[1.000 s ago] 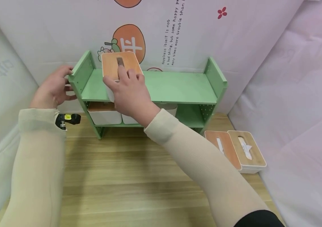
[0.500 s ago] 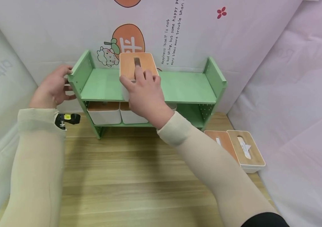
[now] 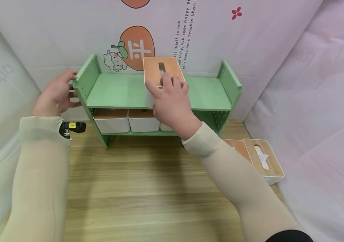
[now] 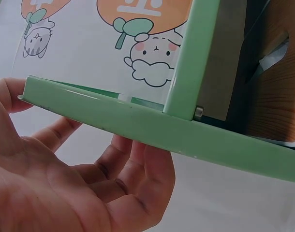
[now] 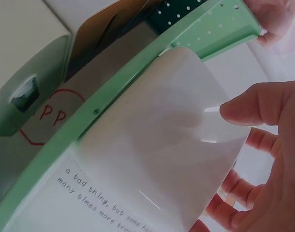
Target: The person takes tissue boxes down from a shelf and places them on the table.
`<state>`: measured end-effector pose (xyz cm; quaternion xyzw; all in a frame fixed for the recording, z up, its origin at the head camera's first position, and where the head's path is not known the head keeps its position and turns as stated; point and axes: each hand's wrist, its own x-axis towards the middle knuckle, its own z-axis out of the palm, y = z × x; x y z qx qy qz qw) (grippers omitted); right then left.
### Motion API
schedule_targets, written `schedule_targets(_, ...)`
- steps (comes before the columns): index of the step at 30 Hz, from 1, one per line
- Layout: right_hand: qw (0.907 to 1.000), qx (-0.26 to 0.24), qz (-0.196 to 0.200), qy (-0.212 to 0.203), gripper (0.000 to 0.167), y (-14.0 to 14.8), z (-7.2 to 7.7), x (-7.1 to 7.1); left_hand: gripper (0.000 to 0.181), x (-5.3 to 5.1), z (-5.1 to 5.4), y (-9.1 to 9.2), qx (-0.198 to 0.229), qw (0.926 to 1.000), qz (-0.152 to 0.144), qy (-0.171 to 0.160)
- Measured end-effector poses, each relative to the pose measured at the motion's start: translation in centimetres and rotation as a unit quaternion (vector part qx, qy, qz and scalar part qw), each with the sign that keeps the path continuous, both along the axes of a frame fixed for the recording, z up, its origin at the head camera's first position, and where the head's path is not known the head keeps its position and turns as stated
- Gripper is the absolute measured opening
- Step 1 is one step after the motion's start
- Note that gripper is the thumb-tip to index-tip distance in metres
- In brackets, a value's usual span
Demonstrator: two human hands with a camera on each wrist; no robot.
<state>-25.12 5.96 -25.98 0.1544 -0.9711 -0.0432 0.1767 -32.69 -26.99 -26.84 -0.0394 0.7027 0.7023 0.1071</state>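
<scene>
A tissue box (image 3: 153, 69) with a white body and wood-look lid is over the middle of the upper board of the green shelf (image 3: 115, 90). My right hand (image 3: 173, 106) holds it from the front, a finger at the lid's slot and the thumb on its left edge. In the right wrist view the white body of the tissue box (image 5: 162, 135) is close to the board's edge; contact is unclear. My left hand (image 3: 55, 92) grips the shelf's left side panel (image 3: 86, 78). In the left wrist view the thumb sits at the panel's end, with curled fingers (image 4: 157, 179) against its outer face.
On the lower level stand a left tissue box (image 3: 112, 124), a second box (image 3: 144, 124) and another box (image 3: 166, 128) mostly behind my right hand. Two more boxes, including one with tissue showing (image 3: 264, 161), sit on the wooden floor at right. A printed sheet (image 3: 208, 40) hangs behind.
My right hand has moved the tissue box rightward, from the left part of the upper board to its middle. Lower boxes have come into sight. My left hand has stayed put.
</scene>
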Motion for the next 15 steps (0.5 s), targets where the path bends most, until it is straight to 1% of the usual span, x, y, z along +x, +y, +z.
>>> schedule_targets(5, 0.9998, -0.019, -0.005, 0.008, 0.060, 1.7, -0.1, 0.0, 0.031, 0.0, 0.0, -0.1, 0.002, 1.0000, 0.001, 0.002)
schedule_targets(15, 0.9983, -0.052, -0.014, 0.022, 0.055, 5.0, -0.4, 0.1, 0.030, 0.0, -0.1, 0.0, 0.001, 1.0000, 0.004, 0.001)
